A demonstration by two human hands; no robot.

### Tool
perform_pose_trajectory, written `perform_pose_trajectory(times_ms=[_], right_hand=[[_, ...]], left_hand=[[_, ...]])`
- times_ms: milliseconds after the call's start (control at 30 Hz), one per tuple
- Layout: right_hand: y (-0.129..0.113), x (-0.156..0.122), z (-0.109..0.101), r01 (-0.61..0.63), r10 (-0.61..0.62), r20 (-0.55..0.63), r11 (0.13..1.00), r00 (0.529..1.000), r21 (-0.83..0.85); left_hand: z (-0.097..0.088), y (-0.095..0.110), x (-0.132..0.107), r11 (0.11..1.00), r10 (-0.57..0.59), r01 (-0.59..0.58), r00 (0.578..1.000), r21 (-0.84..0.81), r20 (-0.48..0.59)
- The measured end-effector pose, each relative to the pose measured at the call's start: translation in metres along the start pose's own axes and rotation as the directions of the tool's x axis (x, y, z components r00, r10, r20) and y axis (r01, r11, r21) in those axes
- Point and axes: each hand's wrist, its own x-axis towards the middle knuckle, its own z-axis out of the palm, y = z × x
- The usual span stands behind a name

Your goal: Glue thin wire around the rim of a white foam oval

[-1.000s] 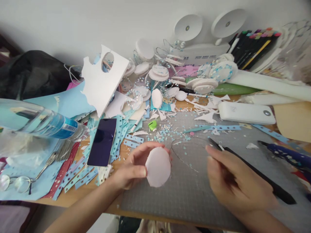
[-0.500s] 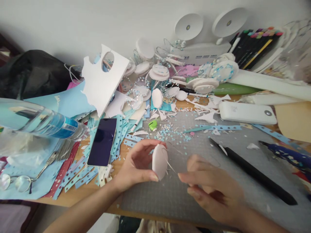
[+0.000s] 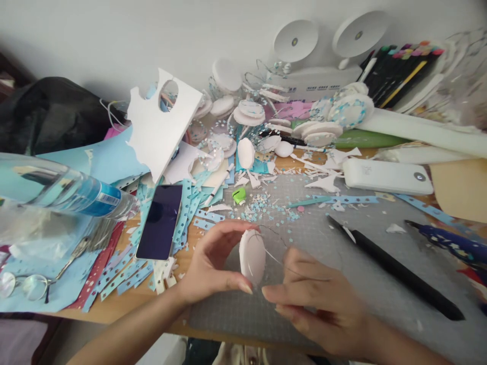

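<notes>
My left hand [image 3: 213,263] pinches a pale pink foam disc [image 3: 251,256] by its edge between thumb and fingers, holding it nearly upright above the grey cutting mat [image 3: 312,284]. My right hand [image 3: 315,299] sits just right of the disc, fingers curled round a thin wire [image 3: 273,253] that runs across the disc's face. A long black craft knife [image 3: 391,268] lies on the mat to the right, apart from both hands.
A dark phone [image 3: 160,222], blue punched paper strips [image 3: 117,276], a lying water bottle [image 3: 64,190] and glasses [image 3: 23,286] sit to the left. White foam discs [image 3: 249,114], a cut foam board [image 3: 162,126], a white case [image 3: 386,176] and markers [image 3: 399,73] crowd the back.
The disc turned from flat-facing to edge-on in my left hand. My right hand left the knife's side, moved left to the disc and took hold of the wire.
</notes>
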Motion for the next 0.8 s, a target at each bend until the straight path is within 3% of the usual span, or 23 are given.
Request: perform_pose_trajectory(times_ms=[267, 800], right_hand=[[0.0004, -0.0023, 0.0003, 0.010, -0.008, 0.029, 0.999, 1.000, -0.043], [0.0054, -0.0072, 0.0019, 0.085, -0.071, 0.085, 0.983, 0.994, -0.163]], left_hand=[[0.0015, -0.0027, 0.0006, 0.999, 0.046, -0.046, 0.999, 0.005, -0.011], [0.0032, -0.0005, -0.0016, 0.995, -0.018, 0.017, 1.000, -0.101, -0.003]])
